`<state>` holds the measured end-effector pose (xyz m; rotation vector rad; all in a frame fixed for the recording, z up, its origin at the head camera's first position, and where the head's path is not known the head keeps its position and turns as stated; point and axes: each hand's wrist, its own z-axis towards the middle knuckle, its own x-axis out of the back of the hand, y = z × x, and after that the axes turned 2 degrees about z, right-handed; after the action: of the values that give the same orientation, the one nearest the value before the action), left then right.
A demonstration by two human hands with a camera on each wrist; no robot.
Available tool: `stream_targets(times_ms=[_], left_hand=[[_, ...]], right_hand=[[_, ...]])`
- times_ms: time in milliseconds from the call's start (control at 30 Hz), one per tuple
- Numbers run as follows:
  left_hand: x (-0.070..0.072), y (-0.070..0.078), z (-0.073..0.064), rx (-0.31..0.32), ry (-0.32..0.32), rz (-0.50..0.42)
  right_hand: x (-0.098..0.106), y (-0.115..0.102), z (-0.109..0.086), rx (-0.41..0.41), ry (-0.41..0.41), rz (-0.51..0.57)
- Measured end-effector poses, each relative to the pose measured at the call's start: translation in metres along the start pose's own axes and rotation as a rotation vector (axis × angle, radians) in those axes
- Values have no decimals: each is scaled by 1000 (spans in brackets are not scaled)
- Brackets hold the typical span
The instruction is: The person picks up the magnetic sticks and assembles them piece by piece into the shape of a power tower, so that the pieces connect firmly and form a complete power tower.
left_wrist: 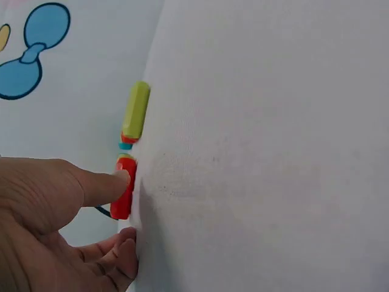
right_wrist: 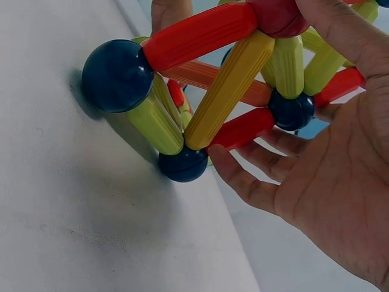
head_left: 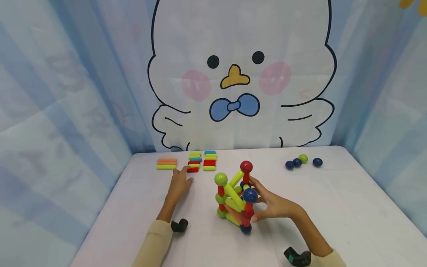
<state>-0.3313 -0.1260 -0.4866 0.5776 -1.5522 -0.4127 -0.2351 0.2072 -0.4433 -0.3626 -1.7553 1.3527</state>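
In the head view, my left hand [head_left: 179,184] reaches to the rods at the back of the table. Its index fingertip is right at a red rod [head_left: 192,170], with the thumb a little nearer me. The left wrist view has the thumb overlapping that red rod [left_wrist: 122,205], the other fingers bent beside it. My right hand [head_left: 278,205] holds the side of a standing frame of magnetic rods and balls [head_left: 234,196]. From the right wrist, its thumb lies at a red ball [right_wrist: 276,17] and a fingertip meets a red rod [right_wrist: 242,128].
Rods lie in small stacks at the back left, among them orange rods [head_left: 166,161] and a blue rod [head_left: 210,152]. Toward the back right sit a lime ball [head_left: 303,158] and several dark blue balls [head_left: 317,162]. A printed curtain [head_left: 233,129] hangs behind the white table [head_left: 333,207].
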Motion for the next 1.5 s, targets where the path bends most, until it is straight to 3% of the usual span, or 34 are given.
stream_targets(times_ms=[233, 333, 433, 533, 600, 767, 867, 967, 1067, 1133, 1200, 1367, 1500], left_hand=[[-2, 5, 13, 23, 34, 128], [-2, 7, 10, 4, 30, 165], [0, 9, 0, -21, 18, 111], [9, 19, -16, -69, -3, -71], [17, 30, -29, -107, -22, -245], [37, 72, -66, -196, -96, -653], [43, 94, -83, -237, -168, -806], [45, 109, -95, -232, -228, -873], [43, 117, -102, -211, -248, -869], [40, 121, -106, -225, -225, -820], [37, 124, -110, -256, -167, -738], [36, 131, -120, -397, 46, -494], [34, 134, -125, -483, 136, -336]], right_hand=[[5, -1, 2, 16, -7, 5], [10, 0, -1, 37, -13, 14], [17, 1, -5, 85, -11, 24], [25, 0, -8, 153, 38, 59], [29, -2, -8, 195, 102, 82], [31, -13, -2, 227, 280, 82], [26, -21, 5, 220, 373, 55], [20, -28, 12, 222, 450, 47], [16, -33, 18, 225, 519, 60], [15, -35, 21, 224, 547, 72], [14, -35, 22, 220, 558, 79], [15, -34, 23, 227, 547, 88], [14, -33, 24, 230, 541, 103]])
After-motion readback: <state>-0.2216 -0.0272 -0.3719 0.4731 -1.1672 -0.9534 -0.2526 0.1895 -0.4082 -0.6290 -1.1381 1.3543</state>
